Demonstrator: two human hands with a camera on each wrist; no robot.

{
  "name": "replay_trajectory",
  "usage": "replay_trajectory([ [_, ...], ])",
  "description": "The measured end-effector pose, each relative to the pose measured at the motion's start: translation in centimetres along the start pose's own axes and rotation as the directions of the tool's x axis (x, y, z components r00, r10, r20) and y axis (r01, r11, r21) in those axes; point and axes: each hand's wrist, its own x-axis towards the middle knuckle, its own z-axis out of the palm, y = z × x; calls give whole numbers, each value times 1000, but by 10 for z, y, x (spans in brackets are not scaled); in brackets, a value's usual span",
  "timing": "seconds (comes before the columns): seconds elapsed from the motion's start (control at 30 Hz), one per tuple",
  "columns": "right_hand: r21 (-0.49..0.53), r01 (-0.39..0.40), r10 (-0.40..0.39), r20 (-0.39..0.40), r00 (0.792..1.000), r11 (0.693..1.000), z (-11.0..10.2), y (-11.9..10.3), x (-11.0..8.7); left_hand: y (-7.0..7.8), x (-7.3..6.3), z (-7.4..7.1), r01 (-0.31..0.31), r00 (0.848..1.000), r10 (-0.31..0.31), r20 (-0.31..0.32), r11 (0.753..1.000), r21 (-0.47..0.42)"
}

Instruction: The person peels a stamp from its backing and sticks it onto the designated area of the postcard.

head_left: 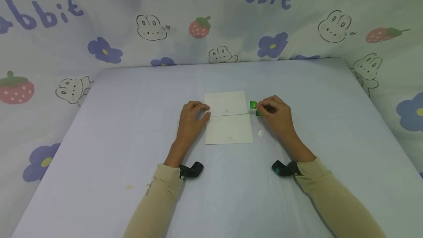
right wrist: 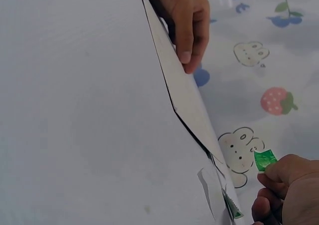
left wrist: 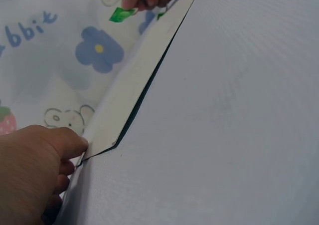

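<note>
A cream card in two panels, one above the other with a seam across the middle, lies flat on the table. The fingertips of my left hand rest at its left edge near the seam, thumb and forefinger apart. To the right of the card, my right hand pinches a small green stamp with a pale edge between thumb and forefinger, raised off the table. A second green piece lies below that hand, partly covered by its fingers.
A small clear scrap lies on the white table right of the card. Behind the table hangs a curtain printed with rabbits, flowers and strawberries. Each wrist wears a black camera.
</note>
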Motion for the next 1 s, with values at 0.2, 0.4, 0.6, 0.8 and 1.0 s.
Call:
replay_trajectory([
  [0.2,2,6,-6,19,1000,1000,4,3,6,-1,-2,0,7,1000,-7,2,1000,2],
  [0.4,15,12,-12,23,1000,1000,6,0,15,-3,0,1,-7,1000,7,3,1000,-1],
  [0.6,-3,16,-15,41,999,1000,9,5,24,0,1,2,28,1000,-28,8,1000,-7],
  [0.8,-31,31,-30,50,998,999,12,3,31,1,1,3,38,999,-38,22,999,-7],
  [1.0,-52,38,-35,70,997,998,17,4,37,-1,2,2,23,1000,-23,13,1000,5],
])
